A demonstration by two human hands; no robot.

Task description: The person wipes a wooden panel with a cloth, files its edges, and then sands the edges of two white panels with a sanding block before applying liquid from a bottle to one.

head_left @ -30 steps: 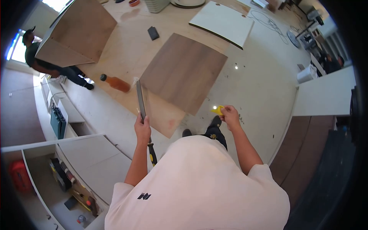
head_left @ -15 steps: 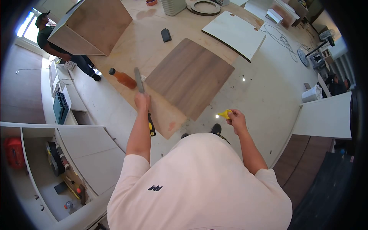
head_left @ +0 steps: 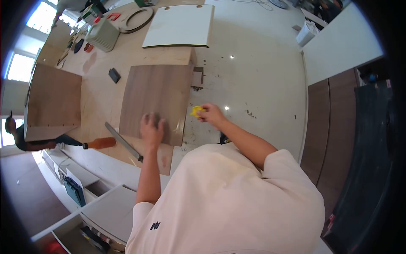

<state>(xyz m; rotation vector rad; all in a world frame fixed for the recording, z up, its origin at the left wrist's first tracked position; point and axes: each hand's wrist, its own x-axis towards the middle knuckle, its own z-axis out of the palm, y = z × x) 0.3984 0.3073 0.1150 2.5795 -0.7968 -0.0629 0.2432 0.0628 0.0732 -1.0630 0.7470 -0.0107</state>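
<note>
My left hand (head_left: 152, 129) lies on the wood-grain panel (head_left: 156, 89), fingers spread. My right hand (head_left: 211, 116) is closed around a small yellow tool (head_left: 196, 111) of a kind I cannot make out, just off the panel's right edge. A long, flat metal file (head_left: 122, 141) lies at a slant on the workbench (head_left: 99, 97), left of my left hand. Its lower end is hidden by my left forearm. Beside the file, an orange bottle (head_left: 101, 143) with a dark cap lies on its side.
A white panel (head_left: 179, 25) lies at the bench's far end. A jerrycan (head_left: 102, 36), a ring (head_left: 141, 20) and a small dark block (head_left: 114, 75) are also on it. A wooden box (head_left: 55, 99) stands left, with a person (head_left: 19, 135) behind it.
My left hand has let go of the file and moved onto the wood-grain panel. My right hand has brought the yellow tool nearer the panel's edge. The view has turned to the right.
</note>
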